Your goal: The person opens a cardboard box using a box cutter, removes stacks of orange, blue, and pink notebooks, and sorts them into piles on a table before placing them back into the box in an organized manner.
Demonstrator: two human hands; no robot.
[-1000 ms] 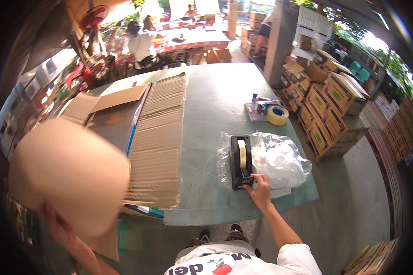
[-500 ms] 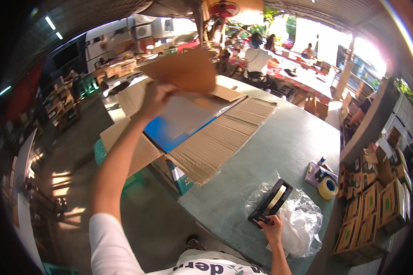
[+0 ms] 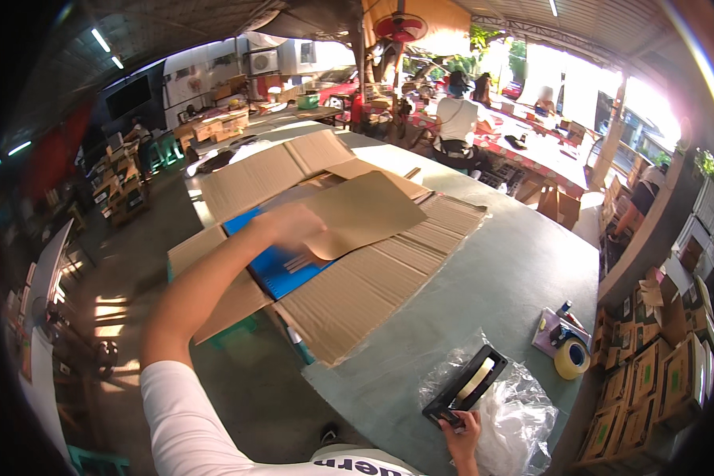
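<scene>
Your L grip [image 3: 297, 226], blurred, looks closed on the brown sheet [image 3: 377, 208] over the open carton [image 3: 385, 282]; R grip [image 3: 462, 435] pinches the tape dispenser [image 3: 458, 403] on clear plastic [image 3: 520, 416]. One-edge hold cld let the sheet sag & snag; slick plastic cld make the dispenser skid.

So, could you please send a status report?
Left grip blurred, at brown sheet. Right grip on tape dispenser. Sheet partly covers blue item; no obstruction seen.

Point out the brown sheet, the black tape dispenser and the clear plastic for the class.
Brown sheet [image 3: 373, 213]: head view, middle of its flat face.
Black tape dispenser [image 3: 460, 382]: head view, frame beside the tape.
Clear plastic [image 3: 518, 408]: head view, crumpled middle.
</scene>
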